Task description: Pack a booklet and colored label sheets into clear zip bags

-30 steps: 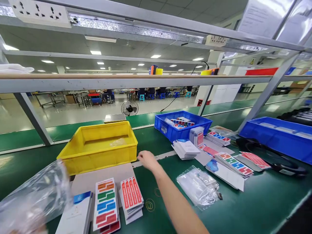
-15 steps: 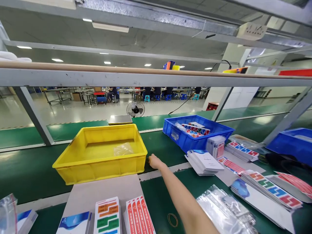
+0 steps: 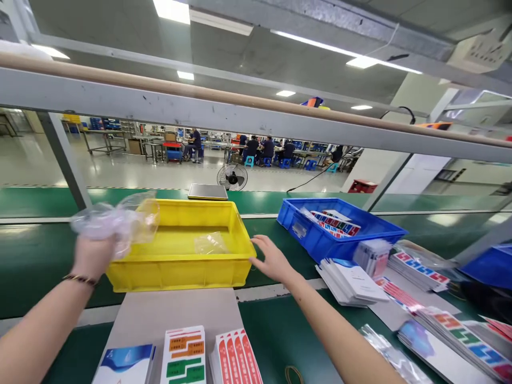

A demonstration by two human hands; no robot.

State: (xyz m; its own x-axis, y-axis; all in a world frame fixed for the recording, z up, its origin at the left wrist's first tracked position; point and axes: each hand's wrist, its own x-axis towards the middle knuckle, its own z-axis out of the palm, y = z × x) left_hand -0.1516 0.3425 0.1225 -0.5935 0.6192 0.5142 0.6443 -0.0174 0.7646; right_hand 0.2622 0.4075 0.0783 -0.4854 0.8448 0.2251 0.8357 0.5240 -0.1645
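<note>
My left hand (image 3: pixel 94 257) is closed around a bunch of clear plastic bags (image 3: pixel 130 218), somewhat blurred, over the left end of the yellow bin (image 3: pixel 180 274). At the bin's right end, my right hand (image 3: pixel 274 260) has its fingers apart, with fingertips at or very close to the rim. Inside the bin lies a flat clear plastic bag (image 3: pixel 210 243). In front of it, on grey board, stand stacks of blue-and-white booklets (image 3: pixel 126 360), orange-and-green sticker sheets (image 3: pixel 184 354) and red-striped cards (image 3: pixel 238 354).
A blue bin (image 3: pixel 320 242) with printed sheets stands to the right, beside white booklets (image 3: pixel 352 282) and sticker stacks. A rubber band (image 3: pixel 294 375) lies near the front. Behind are a flat metal-topped scale-like device (image 3: pixel 208 191) and a fan (image 3: pixel 232 177). A shelf beam (image 3: pixel 240 112) crosses above.
My left hand has come into view with the plastic bags, over the yellow bin. My right hand's fingers have spread from a closed grip beside the bin. The camera view has shifted and tilted.
</note>
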